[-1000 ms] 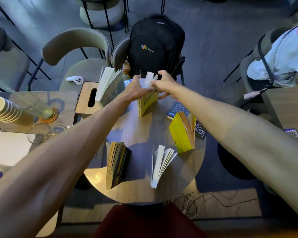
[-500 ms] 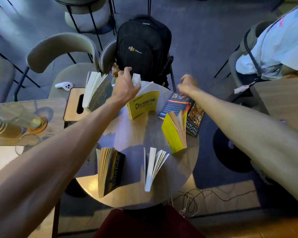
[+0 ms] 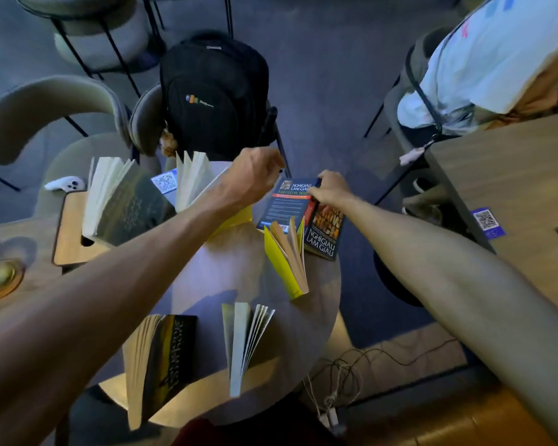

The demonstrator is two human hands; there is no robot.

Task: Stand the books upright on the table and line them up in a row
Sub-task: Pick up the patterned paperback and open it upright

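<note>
While five books already stand on their lower edges with pages fanned, we are at the step of taking up the one book that lies flat. Our right hand [image 3: 331, 190] rests on the far edge of the blue book [image 3: 282, 204], which lies open and cover-up at the far right rim of the round table [image 3: 213, 278]; the fingers curl over that edge in the beginning of a grasp, but the book is not yet lifted. Our left hand [image 3: 255, 175] hangs loosely curled above the table just beside the blue book, with nothing visibly in it; the fingertips face away, so we cannot tell whether they pinch anything. Standing books are placed as follows: a grey book [image 3: 123, 201] at the far left over a wooden tray [image 3: 66, 233], a yellow book [image 3: 194, 178] partly hidden behind our left forearm, a second yellow book [image 3: 285, 259] just beside the flat one, a white book [image 3: 244, 339] near the front, and a dark book [image 3: 160, 358] at the front left. They are scattered around the table, not in a row. In our judgement, the next move calls for gripping the blue book at both covers, tilting it up onto its lower edge with the covers spread for balance, and keeping clear of the adjacent yellow book, which could topple if knocked. Alignment of all six remains.
</note>
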